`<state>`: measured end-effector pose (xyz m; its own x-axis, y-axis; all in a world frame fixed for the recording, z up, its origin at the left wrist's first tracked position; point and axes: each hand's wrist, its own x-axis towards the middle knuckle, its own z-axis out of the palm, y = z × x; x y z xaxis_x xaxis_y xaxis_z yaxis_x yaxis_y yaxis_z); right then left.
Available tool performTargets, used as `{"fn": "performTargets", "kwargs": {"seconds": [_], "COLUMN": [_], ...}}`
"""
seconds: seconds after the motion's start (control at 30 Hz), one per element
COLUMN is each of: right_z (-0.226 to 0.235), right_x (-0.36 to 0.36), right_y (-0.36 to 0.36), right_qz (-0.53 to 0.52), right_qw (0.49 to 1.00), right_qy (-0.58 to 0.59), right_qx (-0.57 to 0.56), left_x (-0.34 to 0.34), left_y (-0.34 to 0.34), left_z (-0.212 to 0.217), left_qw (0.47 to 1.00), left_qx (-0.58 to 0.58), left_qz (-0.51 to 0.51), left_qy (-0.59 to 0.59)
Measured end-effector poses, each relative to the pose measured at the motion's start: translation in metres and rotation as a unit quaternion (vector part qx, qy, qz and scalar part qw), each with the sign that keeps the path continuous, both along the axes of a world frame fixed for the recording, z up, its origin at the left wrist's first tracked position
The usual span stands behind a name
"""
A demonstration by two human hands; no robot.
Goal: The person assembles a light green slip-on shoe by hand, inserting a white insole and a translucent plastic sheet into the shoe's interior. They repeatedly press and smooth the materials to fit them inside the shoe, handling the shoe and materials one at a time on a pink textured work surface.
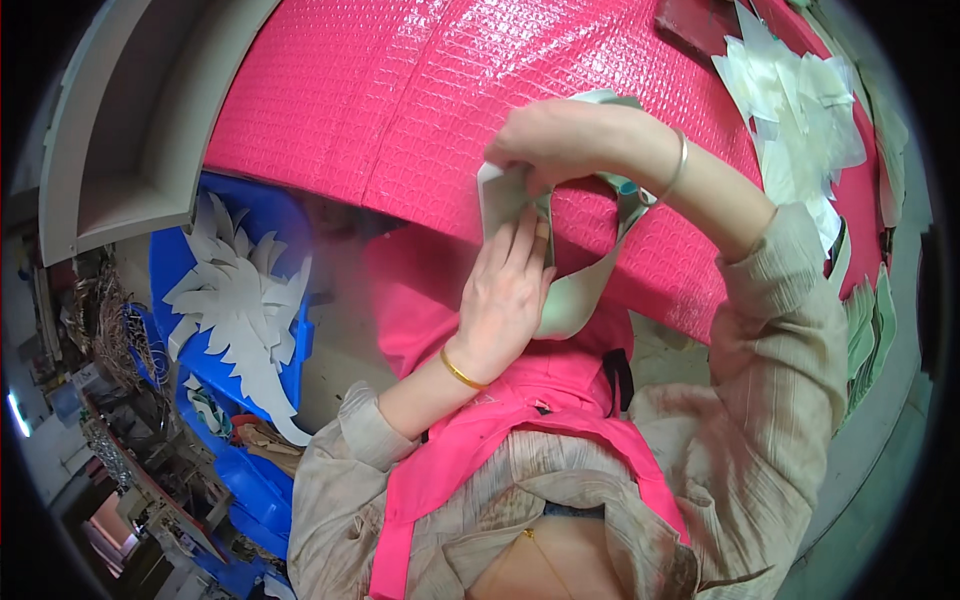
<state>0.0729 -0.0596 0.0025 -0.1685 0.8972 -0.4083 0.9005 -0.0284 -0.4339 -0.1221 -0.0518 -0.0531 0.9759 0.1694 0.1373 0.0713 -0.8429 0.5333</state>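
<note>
A pale green curved piece of sheet material [575, 305] forms a loop over the near edge of the pink-covered table. My left hand [505, 290] has its fingers together on the left part of this piece, with the thumb hidden. Bent over the same part from above, my right hand [555, 145] pinches the piece near its upper edge. Most right fingertips are hidden behind the hand. A small teal item [627, 187] shows inside the loop, beside the right wrist; its kind is unclear.
The table has a glossy pink quilted cover [330, 110]. Whitish cut pieces [805, 120] are heaped at its far right. At left, a blue bin [175, 260] holds pale curved pieces [235, 310], below a grey open box [150, 215]. Green pieces [870, 335] hang at right.
</note>
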Motion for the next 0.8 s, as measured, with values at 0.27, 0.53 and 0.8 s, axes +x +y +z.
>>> {"fn": "performTargets", "kwargs": {"seconds": [0.27,0.53,0.8], "right_z": [-0.019,-0.014,-0.02], "right_x": [0.01,0.022,0.037], "right_y": [0.014,0.006,0.006], "right_qz": [0.06,-0.024,-0.091], "right_qw": [0.995,0.996,0.99], "right_qy": [-0.072,-0.06,-0.042], "right_qx": [-0.017,-0.067,-0.098], "left_x": [0.008,0.025,0.042], "left_y": [-0.004,0.004,0.008], "left_z": [-0.004,-0.016,0.002], "left_qw": [0.993,0.991,0.985], "left_qx": [0.104,0.111,0.163], "left_qz": [-0.001,0.005,-0.007], "left_qy": [0.047,-0.071,0.064]}}
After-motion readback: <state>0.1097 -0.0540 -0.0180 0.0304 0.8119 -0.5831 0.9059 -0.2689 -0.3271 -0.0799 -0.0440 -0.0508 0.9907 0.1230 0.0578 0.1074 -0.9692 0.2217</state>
